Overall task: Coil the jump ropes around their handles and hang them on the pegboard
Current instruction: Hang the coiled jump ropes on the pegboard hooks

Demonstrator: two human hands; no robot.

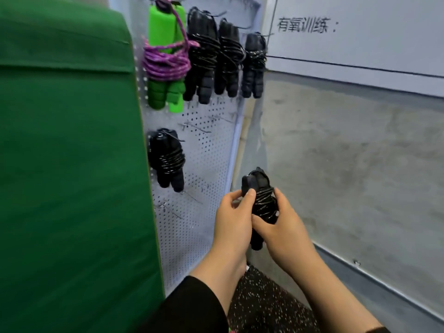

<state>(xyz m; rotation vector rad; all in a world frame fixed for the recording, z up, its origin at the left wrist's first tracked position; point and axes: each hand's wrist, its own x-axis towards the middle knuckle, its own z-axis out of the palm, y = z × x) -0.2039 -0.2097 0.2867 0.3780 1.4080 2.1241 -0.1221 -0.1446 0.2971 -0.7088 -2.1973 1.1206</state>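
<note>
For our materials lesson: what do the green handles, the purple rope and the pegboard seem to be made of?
Green handles: probably foam, with a matt, soft-looking, ribbed lower grip.
Purple rope: seemingly braided fibre cord; a speckled weave shows and it has no shine.
Pegboard: likely painted sheet metal, pale, smooth and evenly perforated, carrying thin wire hooks.

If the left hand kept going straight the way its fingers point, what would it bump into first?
Likely the white perforated pegboard, near its right edge below the bare metal hooks. The left hand points up and forward, holding the coiled black jump rope. Depth is unclear.

Black sleeve (192, 306) on left forearm; right forearm bare.
</note>
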